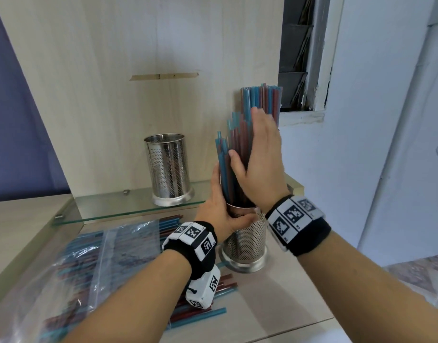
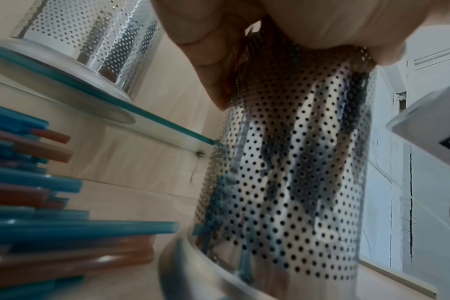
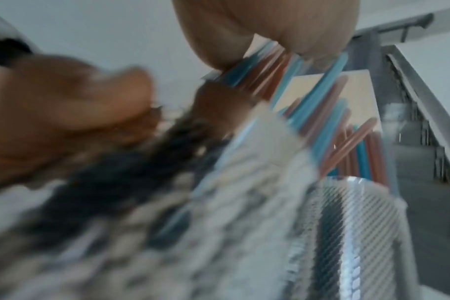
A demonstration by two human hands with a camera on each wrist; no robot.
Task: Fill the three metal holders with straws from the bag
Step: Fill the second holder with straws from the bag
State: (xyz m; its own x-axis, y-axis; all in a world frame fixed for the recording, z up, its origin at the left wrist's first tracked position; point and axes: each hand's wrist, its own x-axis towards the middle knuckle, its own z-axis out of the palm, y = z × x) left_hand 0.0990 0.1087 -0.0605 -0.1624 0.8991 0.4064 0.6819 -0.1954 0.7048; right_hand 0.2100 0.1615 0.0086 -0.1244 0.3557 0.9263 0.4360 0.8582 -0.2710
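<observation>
A perforated metal holder (image 1: 247, 240) stands on the table, part filled with blue and brown straws (image 1: 228, 167). My left hand (image 1: 224, 214) grips its rim, thumb across the front; the left wrist view shows the same holder (image 2: 290, 172) close up. My right hand (image 1: 258, 154) is upright with straight fingers against the straws' right side and the thumb on their near side. Behind it rise the straws of a second holder (image 1: 261, 100), whose body is hidden. An empty holder (image 1: 168, 167) stands on the glass shelf (image 1: 114, 209). The right wrist view is blurred and shows straws (image 3: 321, 101).
A clear plastic bag (image 1: 89, 263) with many straws lies on the table at the left. Loose straws (image 1: 200, 315) lie under my left wrist. A wooden back panel (image 1: 138, 70) rises behind the shelf, and a white wall (image 1: 386, 144) stands at the right.
</observation>
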